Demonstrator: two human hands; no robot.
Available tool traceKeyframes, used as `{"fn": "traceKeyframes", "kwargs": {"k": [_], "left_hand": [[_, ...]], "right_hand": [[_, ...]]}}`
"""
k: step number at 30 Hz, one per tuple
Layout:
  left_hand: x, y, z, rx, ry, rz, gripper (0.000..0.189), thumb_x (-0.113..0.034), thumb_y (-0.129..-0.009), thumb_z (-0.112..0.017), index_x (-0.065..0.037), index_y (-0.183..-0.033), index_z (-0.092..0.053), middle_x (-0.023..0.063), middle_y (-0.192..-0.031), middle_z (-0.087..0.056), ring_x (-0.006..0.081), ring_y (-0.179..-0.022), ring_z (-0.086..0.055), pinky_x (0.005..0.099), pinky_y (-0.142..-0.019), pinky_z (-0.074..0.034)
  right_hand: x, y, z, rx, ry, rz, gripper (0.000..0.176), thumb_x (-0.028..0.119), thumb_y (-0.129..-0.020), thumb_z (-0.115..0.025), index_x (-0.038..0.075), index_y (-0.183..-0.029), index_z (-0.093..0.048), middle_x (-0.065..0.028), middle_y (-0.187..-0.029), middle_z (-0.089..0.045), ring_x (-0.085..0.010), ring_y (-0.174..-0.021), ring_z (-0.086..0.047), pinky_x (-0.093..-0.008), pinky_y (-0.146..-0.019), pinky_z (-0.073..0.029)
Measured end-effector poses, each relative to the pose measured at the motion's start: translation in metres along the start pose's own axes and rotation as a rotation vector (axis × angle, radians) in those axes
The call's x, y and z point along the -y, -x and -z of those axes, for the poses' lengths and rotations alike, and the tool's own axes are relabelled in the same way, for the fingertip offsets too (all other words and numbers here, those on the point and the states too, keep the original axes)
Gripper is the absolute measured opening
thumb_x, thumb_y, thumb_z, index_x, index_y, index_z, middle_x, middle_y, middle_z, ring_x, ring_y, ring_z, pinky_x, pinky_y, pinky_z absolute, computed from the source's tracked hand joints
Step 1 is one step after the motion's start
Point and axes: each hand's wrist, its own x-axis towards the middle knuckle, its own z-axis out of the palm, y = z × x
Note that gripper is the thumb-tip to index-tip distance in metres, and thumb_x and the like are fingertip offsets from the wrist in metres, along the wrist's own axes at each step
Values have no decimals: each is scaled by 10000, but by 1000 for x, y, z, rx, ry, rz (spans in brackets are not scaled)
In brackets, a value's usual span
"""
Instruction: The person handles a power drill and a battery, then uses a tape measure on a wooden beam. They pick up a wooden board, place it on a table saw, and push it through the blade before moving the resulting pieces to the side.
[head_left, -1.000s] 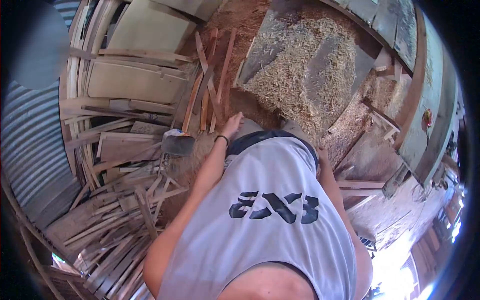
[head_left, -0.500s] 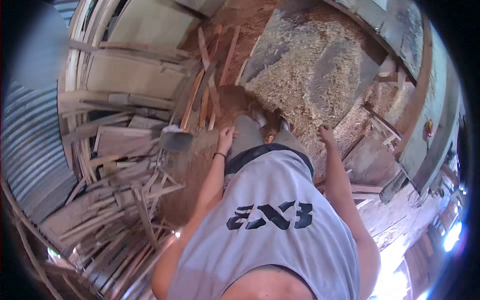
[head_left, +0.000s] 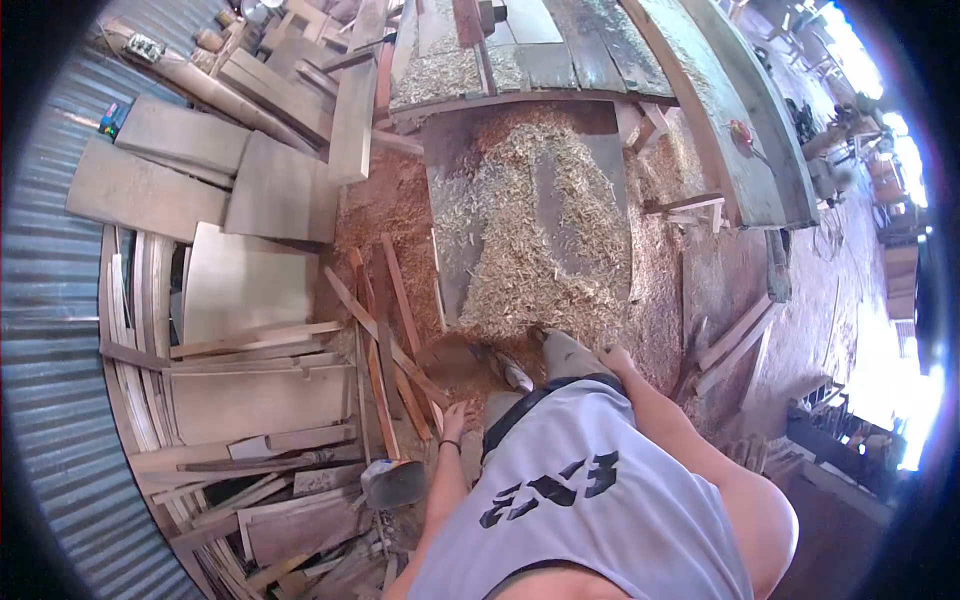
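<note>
My left hand (head_left: 458,420), with a dark band at the wrist, hangs beside my left thigh. Its fingers look loosely apart and nothing shows in them. Close to it lean thin wooden strips (head_left: 385,340), some reddish; contact cannot be made out. On the other side, my right hand (head_left: 614,360) is low beside my right leg, its fingers too small and turned away to read. Ahead of my feet, pale wood shavings (head_left: 540,230) are heaped over a dark flat sheet (head_left: 455,170).
Stacked boards (head_left: 250,285) and scrap wood fill the left, against a corrugated metal wall (head_left: 45,330). A workbench (head_left: 590,50) strewn with shavings crosses the far side. A long beam (head_left: 700,110) runs along the right. Near my left arm stands a grey container (head_left: 393,484).
The view has swung and lifted, bringing the workbench and more stacked boards into sight. My right hand has come in closer to my leg. My left hand stays low at my side.
</note>
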Motion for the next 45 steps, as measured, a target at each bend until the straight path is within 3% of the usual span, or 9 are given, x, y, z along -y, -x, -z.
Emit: {"fn": "traceKeyframes", "kwargs": {"k": [6,14,17,25,31,37,40,43,45], "left_hand": [[6,-22,40,-63,-26,157,391,-434,-881,-547,-96,-1079,-548,88,-926,-637,191,-680,-624,304,-529,-510],[-46,-50,-32,35,-252,12,399,-401,-914,-517,-76,-1140,-564,89,-929,-653,173,-691,-630,309,-554,-513],[-46,-74,-66,138,-256,-190,403,-420,-908,-533,-58,-1075,-600,77,-875,-656,152,-666,-614,283,-547,-492],[-61,-99,-100,201,-462,-356,414,-393,-922,-537,-6,-1030,-636,94,-846,-667,147,-743,-605,284,-633,-486],[-91,-42,-95,90,-463,-265,429,-401,-933,-514,-7,-1079,-598,128,-869,-652,214,-757,-639,300,-644,-518],[-64,-29,-88,-28,-186,-133,395,-406,-934,-508,-30,-1005,-605,83,-776,-638,164,-644,-604,271,-553,-477],[-53,-13,-91,-48,-139,16,354,-404,-931,-509,-62,-895,-592,21,-650,-562,128,-511,-507,267,-449,-397],[-42,11,-96,-76,-309,-48,311,-371,-921,-516,-87,-800,-559,-16,-586,-478,109,-444,-412,270,-399,-324],[-1,11,-87,-152,-171,104,281,-343,-906,-525,-91,-796,-582,-15,-588,-480,108,-450,-420,266,-406,-330]], "right_hand": [[-21,4,1,-20,-46,-129,378,339,-734,-565,59,-946,-703,-240,-973,-656,-375,-953,-638,-436,-868,-496],[-15,5,27,-12,-99,-204,408,386,-769,-560,69,-991,-693,-232,-1024,-648,-367,-995,-625,-427,-884,-490],[-14,-5,32,-79,-147,-94,437,416,-801,-518,66,-1002,-687,-238,-1024,-645,-385,-1005,-614,-429,-892,-483],[-13,-39,50,-31,-157,-95,487,432,-812,-480,24,-987,-680,-265,-1007,-634,-410,-989,-609,-452,-886,-471],[-3,-85,58,-26,-43,-13,450,390,-802,-492,14,-944,-695,-279,-967,-637,-403,-971,-620,-451,-884,-478],[4,-174,59,43,101,53,377,323,-782,-513,50,-963,-698,-271,-985,-636,-392,-970,-621,-450,-872,-487],[53,-205,102,15,44,16,364,328,-780,-517,57,-936,-702,-276,-971,-635,-387,-959,-624,-444,-859,-492],[93,-270,125,-52,26,114,357,326,-786,-509,63,-945,-691,-249,-985,-646,-393,-945,-628,-466,-854,-483],[141,-298,152,-138,135,118,366,329,-813,-483,64,-961,-688,-237,-1001,-649,-393,-956,-627,-493,-861,-464]]}}
